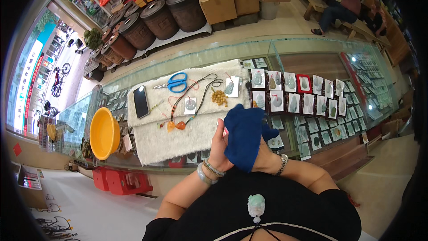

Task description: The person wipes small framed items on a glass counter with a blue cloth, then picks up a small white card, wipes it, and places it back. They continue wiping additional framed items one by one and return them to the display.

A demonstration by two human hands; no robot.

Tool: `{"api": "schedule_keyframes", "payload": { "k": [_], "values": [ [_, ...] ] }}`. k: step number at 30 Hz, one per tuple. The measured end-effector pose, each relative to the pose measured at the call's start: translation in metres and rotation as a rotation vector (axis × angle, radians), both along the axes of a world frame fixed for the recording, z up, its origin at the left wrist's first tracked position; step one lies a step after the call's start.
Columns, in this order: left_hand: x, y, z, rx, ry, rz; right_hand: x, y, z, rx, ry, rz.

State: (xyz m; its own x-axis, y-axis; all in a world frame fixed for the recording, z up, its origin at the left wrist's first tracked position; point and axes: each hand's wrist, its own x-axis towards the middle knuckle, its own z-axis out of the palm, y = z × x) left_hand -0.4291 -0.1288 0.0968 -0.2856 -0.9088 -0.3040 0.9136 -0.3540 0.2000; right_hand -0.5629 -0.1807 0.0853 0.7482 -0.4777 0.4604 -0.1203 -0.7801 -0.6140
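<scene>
In front of my chest a dark blue cloth (243, 137) hangs draped over my fingers. My right hand (265, 158) grips it from the right, with the fingers mostly hidden under its folds. My left hand (219, 150), thumb up, cups the cloth's left side. Between that thumb and the cloth shows the edge of a small red and white item (225, 130), otherwise covered. Just beyond my hands, a white plush mat (174, 144) lies on the glass display counter (207, 53). On it rest a carved pendant on a white card (230, 87) and a cluster of yellow-brown beads (219, 97).
Left on the mat are blue-handled scissors (177, 83), a phone (141, 102), a round pendant (190, 104) and a corded necklace with orange pendants (180, 125). A yellow basin (104, 134) stands farther left. Rows of boxed pendants (292, 102) line the right. A seated person (346, 3) is beyond the counter.
</scene>
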Motion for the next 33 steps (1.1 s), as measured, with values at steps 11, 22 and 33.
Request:
{"api": "schedule_keyframes", "payload": {
  "k": [11, 22, 33],
  "values": [
    [-0.023, -0.006, -0.013, 0.003, -0.487, -0.085, 0.0, -0.027, 0.008, 0.119, -0.083, -0.22],
    [-0.011, -0.006, -0.047, -0.111, -0.452, -0.242, -0.049, -0.049, -0.025, -0.046, -0.055, -0.522],
    [0.149, -0.01, -0.07, -0.411, -1.825, -0.417, -0.108, -0.064, -0.013, 0.029, 0.601, 0.291]
  ]
}}
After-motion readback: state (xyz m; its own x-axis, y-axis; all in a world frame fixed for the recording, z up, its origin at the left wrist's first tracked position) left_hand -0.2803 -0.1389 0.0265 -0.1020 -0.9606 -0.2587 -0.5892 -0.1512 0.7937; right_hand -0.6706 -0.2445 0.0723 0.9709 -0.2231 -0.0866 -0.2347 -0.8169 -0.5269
